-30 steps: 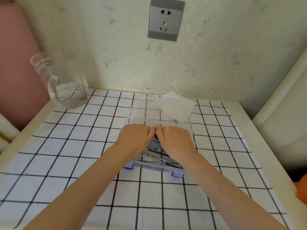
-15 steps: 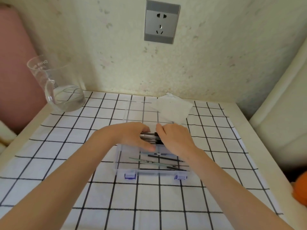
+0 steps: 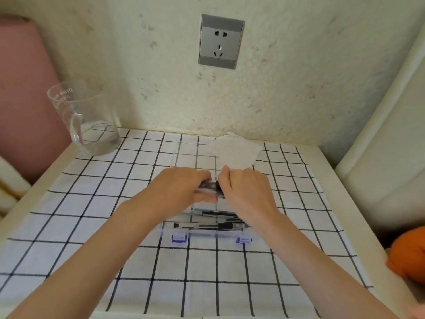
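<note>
Both hands (image 3: 216, 192) grip pens (image 3: 210, 188) over clear box (image 3: 207, 232).

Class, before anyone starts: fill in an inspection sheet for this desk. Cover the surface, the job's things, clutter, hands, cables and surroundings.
Surface: checked tablecloth lies flat over a pale table.
Job's things: clear box with blue latches, open, loose pens lying inside; bundle of pens held above it.
Clutter: glass jug part filled with water, back left; white tissue behind the box.
Hands: left hand and right hand both grip the bundle.
Cables: nothing seen.
Surroundings: wall socket, nothing plugged in; pink cushion at left; orange object at right edge.
</note>
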A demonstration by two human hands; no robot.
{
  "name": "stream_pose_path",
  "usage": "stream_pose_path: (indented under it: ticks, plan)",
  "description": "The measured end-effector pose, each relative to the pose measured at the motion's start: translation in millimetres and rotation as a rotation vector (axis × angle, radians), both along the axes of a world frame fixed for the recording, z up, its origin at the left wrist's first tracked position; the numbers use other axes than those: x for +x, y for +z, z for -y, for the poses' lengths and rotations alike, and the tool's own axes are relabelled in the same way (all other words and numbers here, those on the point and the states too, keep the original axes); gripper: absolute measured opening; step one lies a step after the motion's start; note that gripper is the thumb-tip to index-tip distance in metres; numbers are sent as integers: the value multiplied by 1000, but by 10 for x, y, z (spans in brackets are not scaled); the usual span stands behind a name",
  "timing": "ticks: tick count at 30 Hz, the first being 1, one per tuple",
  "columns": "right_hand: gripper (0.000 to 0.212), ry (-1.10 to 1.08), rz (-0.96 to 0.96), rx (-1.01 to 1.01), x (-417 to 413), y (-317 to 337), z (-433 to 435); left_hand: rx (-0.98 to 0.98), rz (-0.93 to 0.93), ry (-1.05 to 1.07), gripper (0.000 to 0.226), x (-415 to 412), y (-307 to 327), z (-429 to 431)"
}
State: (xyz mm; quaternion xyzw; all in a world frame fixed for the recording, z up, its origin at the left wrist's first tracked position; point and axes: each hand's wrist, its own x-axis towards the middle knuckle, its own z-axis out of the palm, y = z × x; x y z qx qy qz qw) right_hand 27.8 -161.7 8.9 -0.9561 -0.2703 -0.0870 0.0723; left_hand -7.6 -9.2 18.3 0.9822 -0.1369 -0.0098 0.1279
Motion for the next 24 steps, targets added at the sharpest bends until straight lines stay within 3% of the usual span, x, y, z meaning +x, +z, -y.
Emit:
stream_pose_path:
  ticks: [4, 7, 12, 19, 22, 24]
  plan:
    - [43, -5, 98, -8, -488, -18, 137, 60, 66, -31, 32, -458, 6, 160]
    - [49, -43, 140, 140, -801, -232, 208, 160, 195, -56, 40, -840, -223, 234]
    - [58, 80, 172, 169, -1019, -701, 261, 101, 202, -26, 50, -1033, -784, 227]
    - [27, 100, 50, 264, -1062, -610, 308, -78, 217, 4, 74, -1104, -1057, 189]
    - [21, 93, 36, 366, -862, -395, 334, -154, 203, 54, 70, -1120, -1040, 159]
    - [18, 64, -77, 340, -588, -287, 347, -225, 181, 100, 69, -1144, -1039, 140]
